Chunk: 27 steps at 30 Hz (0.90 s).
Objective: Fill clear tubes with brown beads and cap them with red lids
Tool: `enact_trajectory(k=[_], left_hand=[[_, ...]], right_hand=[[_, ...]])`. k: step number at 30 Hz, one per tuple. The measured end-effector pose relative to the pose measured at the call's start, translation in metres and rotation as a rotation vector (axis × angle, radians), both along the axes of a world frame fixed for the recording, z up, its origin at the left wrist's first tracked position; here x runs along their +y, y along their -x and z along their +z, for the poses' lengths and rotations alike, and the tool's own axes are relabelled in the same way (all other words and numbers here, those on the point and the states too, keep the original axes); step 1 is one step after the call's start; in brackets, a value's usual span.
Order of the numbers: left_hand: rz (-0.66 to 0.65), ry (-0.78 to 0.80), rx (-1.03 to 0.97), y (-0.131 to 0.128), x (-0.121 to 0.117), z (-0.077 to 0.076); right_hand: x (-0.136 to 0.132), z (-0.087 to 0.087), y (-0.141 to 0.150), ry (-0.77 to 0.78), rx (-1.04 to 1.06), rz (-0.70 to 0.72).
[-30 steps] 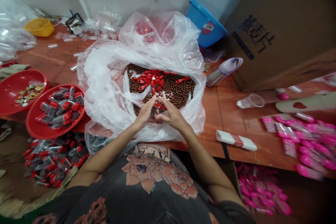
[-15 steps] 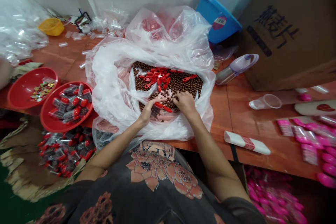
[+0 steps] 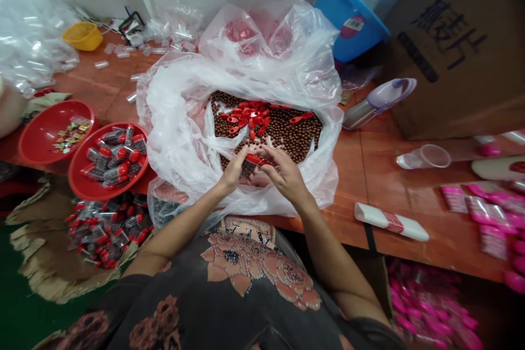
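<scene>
on my head-camera feed, my left hand (image 3: 235,170) and right hand (image 3: 285,175) meet low over a clear plastic bag (image 3: 176,120), holding what looks like a red-capped tube (image 3: 251,164) between them, just above the bag's inner folds. it is small and partly hidden, so i can't be sure of its exact shape. the left fingers (image 3: 241,156) sit together against it, while the right fingers (image 3: 273,156) curl over its red end, slightly apart. just beyond my hands, brown beads (image 3: 291,134) fill the bag's opening, with red plastic scoops (image 3: 250,115) scattered on top.

to my left, a red bowl (image 3: 77,186) holds more capped tubes, and a second red bowl (image 3: 36,145) holds colourful wrapped pieces. further tubes lie on cardboard (image 3: 36,251) below the orange table (image 3: 369,186). a blue basin (image 3: 353,27) and a printed cardboard box (image 3: 459,65) stand past the bag, and pink packets (image 3: 488,210) lie at the right.
</scene>
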<state>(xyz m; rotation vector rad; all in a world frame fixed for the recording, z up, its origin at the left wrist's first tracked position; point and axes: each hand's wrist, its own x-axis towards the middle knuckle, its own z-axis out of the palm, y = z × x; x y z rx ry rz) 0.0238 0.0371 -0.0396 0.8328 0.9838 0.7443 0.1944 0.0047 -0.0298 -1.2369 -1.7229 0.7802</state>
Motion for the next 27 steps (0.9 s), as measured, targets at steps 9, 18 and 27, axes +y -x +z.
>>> enact_trajectory(k=[9, 18, 27], left_hand=[[-0.058, -0.035, -0.047, -0.006, -0.010, 0.004], [0.003, 0.073, -0.046, -0.015, -0.013, 0.006], [0.207, 0.146, -0.038, -0.019, -0.016, 0.008]], right_hand=[[-0.022, -0.013, 0.015, 0.213, 0.368, -0.299], [-0.020, 0.006, 0.014, -0.182, -0.564, -0.041], [-0.005, -0.003, 0.016, -0.300, -0.731, 0.051]])
